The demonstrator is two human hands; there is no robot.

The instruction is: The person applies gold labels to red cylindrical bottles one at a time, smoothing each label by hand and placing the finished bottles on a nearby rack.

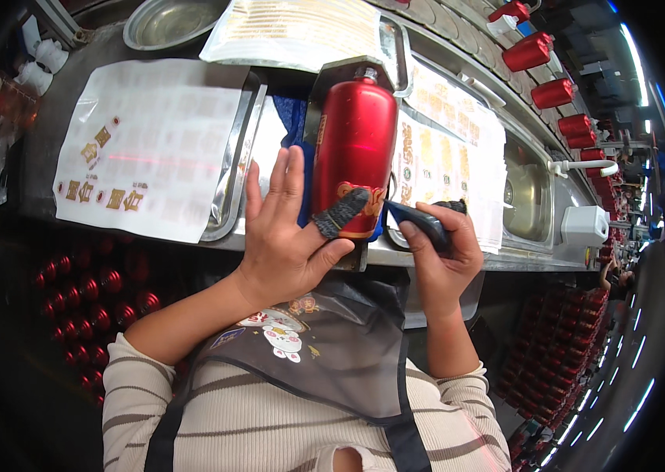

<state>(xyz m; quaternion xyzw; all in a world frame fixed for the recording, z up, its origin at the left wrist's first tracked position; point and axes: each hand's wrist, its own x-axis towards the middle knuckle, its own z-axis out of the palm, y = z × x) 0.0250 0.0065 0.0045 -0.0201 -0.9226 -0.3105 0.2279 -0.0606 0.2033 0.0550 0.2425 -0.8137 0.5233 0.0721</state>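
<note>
Center well lit, reasonably sharp. Bottle (357,169) glossy, brighter band mid-body. Top sheet (293,35) pale, near washed out; thin red light streak across left sheet (175,189). Ceiling tubes (633,63) at right blown out. Lower left, below surface (104,51), dim. Fisheye bends right side; corners black.

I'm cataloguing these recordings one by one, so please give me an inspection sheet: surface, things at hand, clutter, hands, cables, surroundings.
Surface: metal counter with sink.
Things at hand: red bottle; dark pointed tool.
Clutter: printed sheets, metal bowl, white jug.
Hands: left hand spread, index finger on bottle; right hand grips tool, tip by bottle.
Cables: nothing seen.
Surroundings: more red bottles beyond the sink; strip lights.
</note>
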